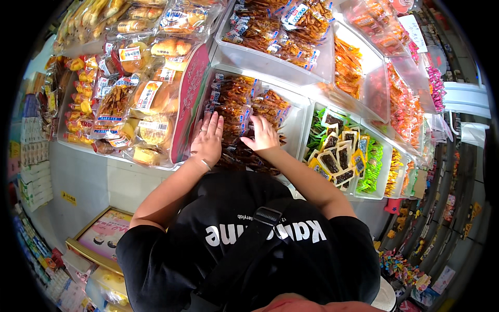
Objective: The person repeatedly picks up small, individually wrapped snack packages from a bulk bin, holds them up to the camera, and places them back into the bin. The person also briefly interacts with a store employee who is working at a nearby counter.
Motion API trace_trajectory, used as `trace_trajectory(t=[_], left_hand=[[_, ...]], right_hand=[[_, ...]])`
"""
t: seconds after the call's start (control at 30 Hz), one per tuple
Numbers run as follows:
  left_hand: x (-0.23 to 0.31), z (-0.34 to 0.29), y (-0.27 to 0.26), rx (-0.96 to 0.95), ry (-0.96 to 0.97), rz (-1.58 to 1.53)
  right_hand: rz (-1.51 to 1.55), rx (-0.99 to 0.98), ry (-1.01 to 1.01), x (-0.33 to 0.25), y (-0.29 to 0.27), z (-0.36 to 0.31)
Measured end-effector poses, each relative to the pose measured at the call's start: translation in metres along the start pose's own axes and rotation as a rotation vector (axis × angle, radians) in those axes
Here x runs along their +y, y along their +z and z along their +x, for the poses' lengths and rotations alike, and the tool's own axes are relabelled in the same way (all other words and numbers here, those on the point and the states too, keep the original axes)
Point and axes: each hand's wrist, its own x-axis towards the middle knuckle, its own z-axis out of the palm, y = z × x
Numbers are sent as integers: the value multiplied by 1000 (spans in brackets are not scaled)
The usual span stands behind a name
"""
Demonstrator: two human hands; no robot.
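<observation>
Both hands reach into a clear plastic bin [297, 117] of flat snack packets [232, 94] with brown-red contents and blue-and-white labels. My left hand [207, 139] lies along the bin's left side, its fingers straight and pointing away from me, touching the packets at the edge. Across from it, my right hand [264, 136] rests on the packets with thumb and fingers apart. Neither hand grips anything that I can see. A dark red card divider [188, 99] stands just left of my left hand. Packets nearest my body are partly hidden by my hands and shirt.
Bagged bread and cakes [148, 96] fill the left side. Behind stands a higher bin of similar brown packets [254, 26]. To the right, a bin holds small dark-filled packets [332, 156] beside green ones [371, 166]. Shelves [442, 192] line the far right.
</observation>
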Motion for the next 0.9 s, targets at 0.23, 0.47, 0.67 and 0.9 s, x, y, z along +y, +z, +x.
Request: trace_trajectory(t=[0.23, 0.47, 0.67, 0.9], left_hand=[[-4, 8, -1, -95, 92, 72], [4, 11, -7, -23, 33, 73], [22, 7, -33, 160, 55, -125], [23, 5, -53, 152, 23, -298]], right_hand=[[341, -106, 247, 16, 39, 0], [375, 91, -72, 4, -51, 43], [-358, 576, -87, 54, -154, 163], [-452, 252, 198, 104, -170, 195]])
